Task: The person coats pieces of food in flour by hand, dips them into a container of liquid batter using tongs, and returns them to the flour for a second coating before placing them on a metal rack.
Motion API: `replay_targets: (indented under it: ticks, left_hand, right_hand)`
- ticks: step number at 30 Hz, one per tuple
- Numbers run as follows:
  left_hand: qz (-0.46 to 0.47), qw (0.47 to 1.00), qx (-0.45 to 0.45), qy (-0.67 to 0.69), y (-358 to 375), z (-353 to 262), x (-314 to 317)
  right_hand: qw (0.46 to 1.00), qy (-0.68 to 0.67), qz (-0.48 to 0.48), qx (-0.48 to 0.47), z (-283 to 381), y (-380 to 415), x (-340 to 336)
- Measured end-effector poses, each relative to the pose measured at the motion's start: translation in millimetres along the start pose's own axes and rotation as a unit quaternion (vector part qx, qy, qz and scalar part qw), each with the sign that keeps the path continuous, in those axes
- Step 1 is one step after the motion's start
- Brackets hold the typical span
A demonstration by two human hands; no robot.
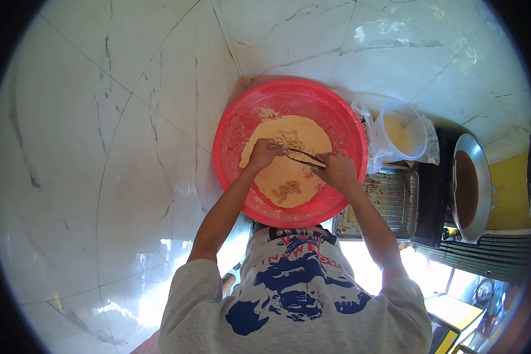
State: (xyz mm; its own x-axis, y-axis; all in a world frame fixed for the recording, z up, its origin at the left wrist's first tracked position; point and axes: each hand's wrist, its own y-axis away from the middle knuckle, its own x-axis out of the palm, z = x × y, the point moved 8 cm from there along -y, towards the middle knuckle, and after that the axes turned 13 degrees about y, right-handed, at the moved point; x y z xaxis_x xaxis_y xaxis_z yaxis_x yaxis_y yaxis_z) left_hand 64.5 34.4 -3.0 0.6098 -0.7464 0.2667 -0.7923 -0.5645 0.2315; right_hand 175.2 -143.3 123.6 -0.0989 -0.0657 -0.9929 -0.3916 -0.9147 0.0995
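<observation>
A large red basin (289, 216) holds pale yellow flour-like powder (305, 131). Coated pieces lie in the powder, one clump (287, 189) near the basin's front and another (291, 139) near the middle. Over the powder, my right hand (338, 170) grips dark metal tongs (305, 158) at one end. My left hand (265, 153) is closed at the other end of the tongs, its fingertips pinched together; whatever lies between them is too small to make out.
Right of the basin are a clear bucket (402, 131) with pale contents, plastic bags (379, 137) and a wire rack (390, 197) on a tray. Farther right, a wide metal pan (485, 177) of brown liquid sits on a dark stove. Marbled tiles surround the basin.
</observation>
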Motion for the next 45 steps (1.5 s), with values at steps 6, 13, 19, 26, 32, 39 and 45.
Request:
replay_targets:
  ticks: [6, 13, 19, 26, 32, 39, 45]
  left_hand:
    - [-0.030, 0.998, -0.018, -0.044, 1, 0, -4]
    - [-0.128, 0.951, 0.025, -0.279, -14, 14, -40]
    - [-0.094, 0.897, 0.027, -0.432, -20, 2, -23]
    - [0.000, 0.774, 0.077, -0.628, -34, 9, 23]
    - [-0.041, 0.742, 0.120, -0.658, -41, 20, 28]
    - [-0.009, 0.842, 0.050, -0.537, -28, -4, 20]
    - [-0.007, 0.900, -0.037, -0.434, -13, -15, -5]
  right_hand:
    - [1.000, 0.004, -0.022, -0.003, 1, 0, 3]
    - [0.998, 0.033, 0.043, -0.013, -23, 7, -17]
    - [0.979, -0.044, -0.150, 0.129, -99, 19, -72]
    - [0.881, 0.032, -0.262, 0.393, -198, 59, -95]
    - [0.898, 0.093, -0.096, 0.419, -245, 59, -75]
    - [0.916, 0.145, 0.009, 0.375, -284, 35, -52]
    - [0.915, 0.200, 0.090, 0.338, -273, 21, -53]
